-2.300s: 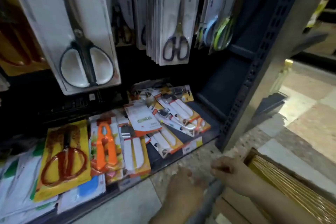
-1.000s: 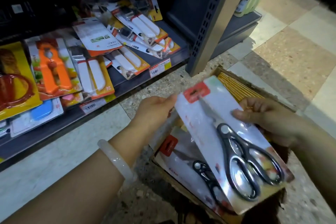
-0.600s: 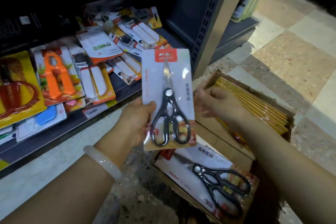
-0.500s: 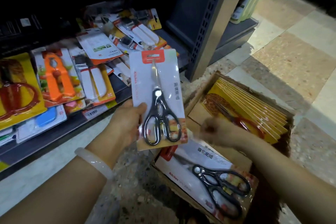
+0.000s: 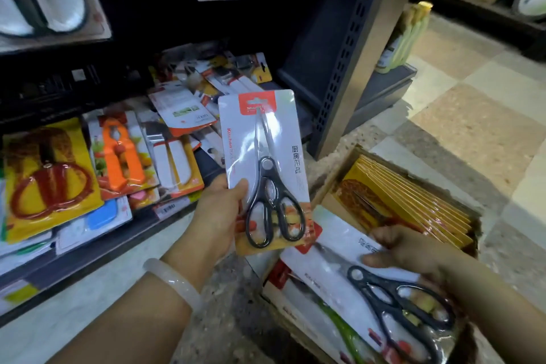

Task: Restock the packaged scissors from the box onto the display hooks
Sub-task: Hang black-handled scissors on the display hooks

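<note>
Two packs in play: left hand (image 5: 217,216) pinches upright pack (image 5: 263,168) by lower edge; right hand (image 5: 413,251) grips next pack (image 5: 369,284) atop box (image 5: 413,186). Card looks light, stiff, glossy/slippy; hold edges, hang via top tab.

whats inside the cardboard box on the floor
The cardboard box holds a row of yellow packs standing on edge and white-carded black scissors packs, the top one gripped by the right hand. Anything under these layers is covered.
</note>
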